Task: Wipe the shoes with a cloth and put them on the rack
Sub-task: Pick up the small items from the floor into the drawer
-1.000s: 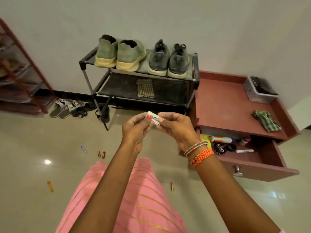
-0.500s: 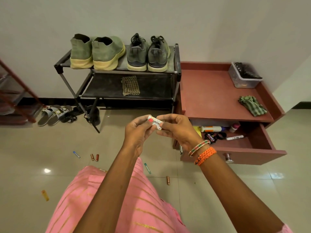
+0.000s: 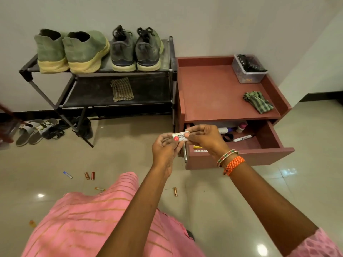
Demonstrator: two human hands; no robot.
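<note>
The room is evenly and fairly brightly lit from overhead, with soft shadows only. Small white glare spots sit on the glossy floor [image 3: 130, 160], at lower left, lower right and beside the red cabinet [image 3: 219, 89]. The lower shelf of the shoe rack [image 3: 171, 52] lies in dim shade. Wide-angle distortion bends the wall's dark skirting and splays the rack legs toward the edges. A red object at the far left edge is smeared and blurred; the centre is reasonably sharp, though slightly soft.
</note>
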